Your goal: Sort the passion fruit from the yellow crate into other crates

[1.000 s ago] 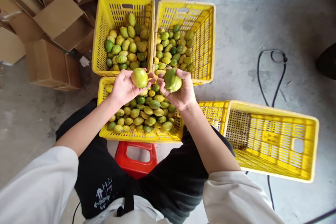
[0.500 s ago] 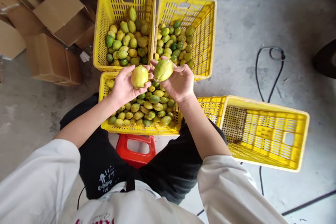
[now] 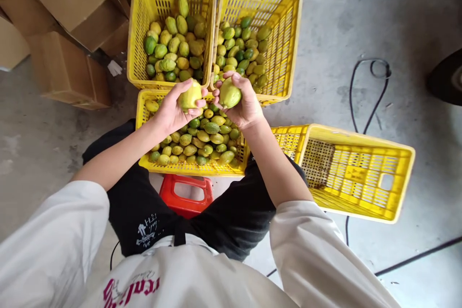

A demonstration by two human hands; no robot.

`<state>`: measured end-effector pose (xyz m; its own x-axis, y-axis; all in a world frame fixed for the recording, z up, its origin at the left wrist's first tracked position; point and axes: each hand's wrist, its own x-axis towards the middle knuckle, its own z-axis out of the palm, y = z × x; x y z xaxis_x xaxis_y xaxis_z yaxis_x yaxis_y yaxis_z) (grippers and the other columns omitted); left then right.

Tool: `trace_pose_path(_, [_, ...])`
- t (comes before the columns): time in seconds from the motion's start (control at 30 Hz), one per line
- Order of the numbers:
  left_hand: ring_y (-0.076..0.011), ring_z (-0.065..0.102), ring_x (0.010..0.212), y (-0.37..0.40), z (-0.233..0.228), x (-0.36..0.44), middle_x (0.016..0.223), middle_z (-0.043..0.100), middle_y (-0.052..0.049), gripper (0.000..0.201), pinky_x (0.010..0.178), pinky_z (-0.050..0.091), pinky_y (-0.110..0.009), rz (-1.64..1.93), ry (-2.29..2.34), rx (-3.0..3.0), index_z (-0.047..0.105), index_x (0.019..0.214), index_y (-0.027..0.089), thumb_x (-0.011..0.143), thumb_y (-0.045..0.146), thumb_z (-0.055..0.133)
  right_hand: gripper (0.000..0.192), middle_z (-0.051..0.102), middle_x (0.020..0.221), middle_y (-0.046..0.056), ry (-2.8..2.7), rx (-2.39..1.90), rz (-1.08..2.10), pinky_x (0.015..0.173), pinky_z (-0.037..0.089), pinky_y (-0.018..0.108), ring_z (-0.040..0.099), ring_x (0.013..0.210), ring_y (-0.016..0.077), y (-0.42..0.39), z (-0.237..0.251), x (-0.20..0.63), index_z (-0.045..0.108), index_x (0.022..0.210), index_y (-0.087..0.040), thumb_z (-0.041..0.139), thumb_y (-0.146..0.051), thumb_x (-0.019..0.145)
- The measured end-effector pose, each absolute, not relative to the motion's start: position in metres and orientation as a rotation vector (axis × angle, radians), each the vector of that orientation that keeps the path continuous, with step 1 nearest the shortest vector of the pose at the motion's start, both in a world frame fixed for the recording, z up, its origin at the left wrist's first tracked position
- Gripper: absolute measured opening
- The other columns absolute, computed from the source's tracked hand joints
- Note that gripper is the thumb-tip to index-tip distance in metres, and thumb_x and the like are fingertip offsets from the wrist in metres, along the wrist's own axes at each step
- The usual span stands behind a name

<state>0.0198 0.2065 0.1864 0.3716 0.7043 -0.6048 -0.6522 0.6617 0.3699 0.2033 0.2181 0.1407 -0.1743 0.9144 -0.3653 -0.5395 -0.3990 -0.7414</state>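
My left hand (image 3: 175, 111) is closed around a yellow-green lemon (image 3: 190, 96), thumb on top and fingers curled below. Beside it, my right hand (image 3: 246, 106) grips a greener lemon (image 3: 230, 94). The two fruits are held a short way apart, above the near yellow crate (image 3: 195, 170), which holds many green and yellow lemons (image 3: 211, 128). Behind it stand the far left crate (image 3: 130, 48) and the far right crate (image 3: 298, 33), each with similar fruit inside. My hands and forearms hide part of the near crate's contents.
Another yellow crate (image 3: 364, 173), tilted, lies to the right with bare slatted walls showing. Cardboard boxes (image 3: 70, 67) are piled at the upper left. A red stool (image 3: 186, 202) sits between my knees. A black cable (image 3: 352, 91) loops across the concrete floor.
Both lemons have been turned in my hands, and my right thumb now wraps over its fruit. The fruits have drawn slightly apart. The whole view has shifted a little.
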Motion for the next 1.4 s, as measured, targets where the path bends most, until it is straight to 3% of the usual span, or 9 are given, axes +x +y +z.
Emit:
trace_pose_path(0.13, [-0.0141,0.074,0.069,0.205,0.183,0.019,0.092,0.076,-0.006,0.032,0.051,0.052,-0.018,0.850,0.791,0.040,0.070,0.120,0.019,0.106,0.044,0.055,0.031,0.071,0.092,0.000,-0.503,-0.855,1.744,0.102,0.067,0.052,0.077,0.112,0.0288,0.218,0.137,0.204,0.063,0.099,-0.028,0.080,-0.049,0.083])
trace_pose_path(0.37, [-0.0247,0.081,0.102,0.201,0.175,0.024,0.101,0.081,-0.010,0.039,0.073,0.067,-0.027,0.839,0.803,0.043,0.070,0.127,0.016,0.109,0.040,0.046,0.030,0.079,0.117,0.004,-0.541,-0.826,1.793,0.106,0.064,0.049,0.067,0.137,0.0305,0.225,0.135,0.206,0.064,0.105,-0.029,0.071,-0.049,0.084])
trace_pose_path(0.57, [-0.0139,0.078,0.078,0.204,0.172,0.024,0.089,0.075,-0.003,0.024,0.064,0.060,-0.019,0.843,0.889,0.139,0.071,0.118,0.019,0.106,0.038,0.061,0.024,0.076,0.093,-0.001,-0.407,-0.951,1.701,0.086,0.070,0.037,0.075,0.110,0.0239,0.231,0.125,0.209,0.068,0.094,-0.035,0.077,-0.052,0.080])
trace_pose_path(0.77, [-0.0060,0.071,0.074,0.212,0.173,0.020,0.098,0.073,-0.001,0.005,0.058,0.051,-0.011,0.929,0.910,0.213,0.068,0.105,0.020,0.100,0.022,0.066,0.025,0.073,0.096,-0.002,-0.386,-0.844,1.848,0.056,0.059,0.020,0.070,0.083,0.0147,0.228,0.121,0.217,0.064,0.095,-0.032,0.079,-0.046,0.081])
trace_pose_path(0.87, [-0.0095,0.074,0.084,0.219,0.170,0.019,0.100,0.074,-0.003,0.006,0.060,0.053,-0.012,0.938,0.920,0.255,0.067,0.100,0.020,0.100,0.026,0.066,0.034,0.074,0.104,0.000,-0.486,-0.848,1.808,0.066,0.065,0.028,0.073,0.097,0.0210,0.223,0.130,0.217,0.064,0.104,-0.032,0.082,-0.050,0.081])
trace_pose_path(1.0, [-0.0242,0.078,0.112,0.227,0.166,0.015,0.102,0.076,-0.008,0.026,0.076,0.064,-0.024,0.981,0.916,0.247,0.068,0.105,0.019,0.103,0.042,0.058,0.044,0.075,0.119,0.004,-0.597,-0.787,1.824,0.085,0.068,0.049,0.071,0.124,0.0338,0.217,0.144,0.219,0.066,0.114,-0.031,0.077,-0.061,0.084])
trace_pose_path(1.13, [-0.0306,0.074,0.129,0.229,0.172,0.012,0.112,0.078,-0.010,0.032,0.091,0.066,-0.034,0.975,0.875,0.247,0.068,0.113,0.017,0.106,0.039,0.046,0.042,0.076,0.123,0.003,-0.645,-0.752,1.877,0.094,0.066,0.054,0.066,0.134,0.0349,0.218,0.148,0.221,0.067,0.115,-0.030,0.077,-0.055,0.082])
trace_pose_path(1.27, [-0.0205,0.080,0.103,0.228,0.178,0.014,0.103,0.077,-0.007,0.027,0.081,0.066,-0.025,0.931,0.889,0.279,0.066,0.111,0.018,0.106,0.041,0.052,0.040,0.075,0.104,0.001,-0.491,-0.803,1.870,0.091,0.069,0.039,0.073,0.112,0.0252,0.218,0.141,0.219,0.067,0.109,-0.029,0.087,-0.048,0.079])
trace_pose_path(1.4, [-0.0110,0.073,0.070,0.224,0.174,0.016,0.087,0.072,-0.001,0.025,0.063,0.059,-0.017,0.864,0.885,0.284,0.065,0.106,0.022,0.098,0.044,0.073,0.039,0.072,0.102,-0.002,-0.369,-0.827,1.913,0.067,0.067,0.025,0.071,0.088,0.0173,0.216,0.133,0.212,0.063,0.108,-0.031,0.088,-0.039,0.080])
